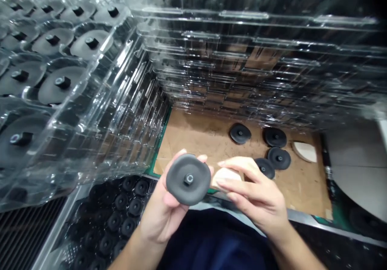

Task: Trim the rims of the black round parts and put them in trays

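The left hand (165, 209) pinches a black disc (188, 190) by its rim, thumb at the near edge and fingers wrapped behind, which seems meant to keep the broad face and its central stub (189, 179) clear and turned upward. Just beside it, the right hand (255, 191) pinches a pale pad (227, 175) between thumb and fingertips, its edge near the disc's rim; whether they touch, I cannot tell. Holding the pad by its end probably leaves its free edge exposed.

Beyond the right hand, four loose discs (278, 158) lie on brown cardboard (196, 129), likely put there to protect the bench and keep them within reach. A second pale piece (304, 152) rests farther right. Left of the left hand rise stacked clear trays (121, 88), the top one's hollows holding discs (62, 82) apart, stubs exposed. Another tray wall (236, 64) stands ahead of both hands.
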Motion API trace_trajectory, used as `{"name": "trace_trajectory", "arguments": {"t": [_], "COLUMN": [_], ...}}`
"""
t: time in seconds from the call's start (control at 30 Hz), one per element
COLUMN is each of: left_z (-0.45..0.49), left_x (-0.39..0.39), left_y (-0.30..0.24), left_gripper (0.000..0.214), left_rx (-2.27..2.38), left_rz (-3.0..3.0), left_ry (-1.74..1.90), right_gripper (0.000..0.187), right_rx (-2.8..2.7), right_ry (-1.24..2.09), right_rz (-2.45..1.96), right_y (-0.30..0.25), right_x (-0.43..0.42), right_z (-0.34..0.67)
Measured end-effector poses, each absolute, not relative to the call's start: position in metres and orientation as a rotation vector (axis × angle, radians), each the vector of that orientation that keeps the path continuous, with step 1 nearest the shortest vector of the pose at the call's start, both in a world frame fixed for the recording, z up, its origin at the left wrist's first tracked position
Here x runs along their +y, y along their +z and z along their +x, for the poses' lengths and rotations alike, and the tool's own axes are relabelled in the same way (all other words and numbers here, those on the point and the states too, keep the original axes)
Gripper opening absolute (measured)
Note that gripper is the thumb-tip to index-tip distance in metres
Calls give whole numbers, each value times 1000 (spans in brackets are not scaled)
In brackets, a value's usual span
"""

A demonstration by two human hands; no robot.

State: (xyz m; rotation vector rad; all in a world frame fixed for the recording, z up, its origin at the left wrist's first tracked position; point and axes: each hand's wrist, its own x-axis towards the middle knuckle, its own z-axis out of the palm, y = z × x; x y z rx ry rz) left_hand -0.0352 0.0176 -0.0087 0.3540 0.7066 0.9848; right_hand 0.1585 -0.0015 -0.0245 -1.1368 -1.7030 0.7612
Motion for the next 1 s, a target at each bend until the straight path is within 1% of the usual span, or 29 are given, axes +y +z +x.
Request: {"name": "trace_trajectory", "arguments": {"t": [0.13, 0.17, 0.3, 0.4, 0.47, 0.57, 0.73, 0.9, 1.0], "left_z": [-32, -31, -29, -31, -30, -29, -28, -21, -14], "left_x": [15, 14, 12, 12, 11, 10, 12, 15, 14], "left_y": [-4, -4, -1, 0, -2, -7, -11, -11, -10], "left_gripper": [51, 51, 49, 54, 54, 48, 56, 53, 53], "left_rx": [732, 735, 783, 829, 805, 728, 727, 727, 709], "left_rz": [289, 271, 252, 262, 242, 214, 286, 297, 332], "left_ry": [876, 863, 866, 872, 874, 892, 907, 980, 1026], "right_gripper": [38, 37, 25, 26, 27, 26, 29, 26, 27], "right_rx": [-1503, -1531, -1829, -1908, -1931, -1907, -1864, -1774, -1751], "right_ry": [678, 629, 499, 553, 548, 443, 516, 382, 423], "right_rz": [-1348, -1339, -1114, -1118, -1136, -1105, -1149, -1218, -1245], "right_y": [-25, -20, 0, 0, -3, -5, -4, -6, -7], "right_x": [-13, -12, 1, 6, 6, 4, -4, -5, -10], "right_z": [158, 157, 154, 154, 155, 153, 149, 143, 137]}}
